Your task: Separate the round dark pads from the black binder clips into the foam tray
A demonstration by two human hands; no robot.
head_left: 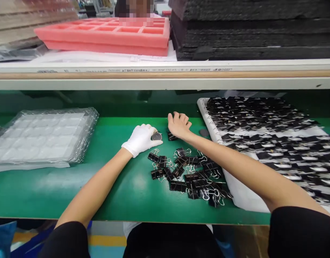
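My left hand (141, 139), in a white glove, grips a small round dark disc with a shiny rim (156, 136) between thumb and fingers, just above the green table (113, 193). My right hand (179, 125) is bare and hovers to the right of it, loosely curved with its fingers apart; nothing shows in it. Partly under its wrist lies a black binder clip (171, 136). Nearer to me is a loose heap of black binder clips (178, 186) with silver wire handles. Another flat dark disc (204, 133) rests beyond my right forearm.
On the right, a white tray (216, 134) carries rows of clipped pieces. Stacked clear plastic trays (84, 130) stand at left. A white shelf edge (165, 84) crosses above, bearing pink foam trays (105, 44) and black foam sheets (251, 36). A person is behind it.
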